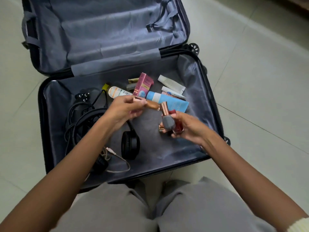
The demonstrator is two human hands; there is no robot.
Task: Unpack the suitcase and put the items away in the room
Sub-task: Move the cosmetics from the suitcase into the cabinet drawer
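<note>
The suitcase (215,104) lies open flat on a pale tiled floor (260,84), its lid half spread away from the person and its near edge touching grey-trousered knees (200,201). Bare tiles lie to both sides, widest on the right; the lid's top edge is cut off by the frame.

Both halves are lined in grey fabric. The lid holds only loose straps. In the near half, tangled black cables (78,118) and black headphones (130,144) fill the left side, with a pale cable (117,156) beside them. Toward the hinge sit a pink box (143,84), a blue tube (168,100), two white tubes (171,82) and a white bottle with a yellow cap (117,92). The grey floor of the case near the right hand is bare.

The left hand (127,109) is curled around a small bottle of tan liquid (153,105) with a rose-gold cap, held over the middle of the case. The right hand (187,126) is closed on a bunch of small things: a grey sponge (168,122), a red bottle (176,121) and rose-gold pieces. How many it holds is hard to make out, as fingers cover them and the picture blurs there. Labels cannot be read.
</note>
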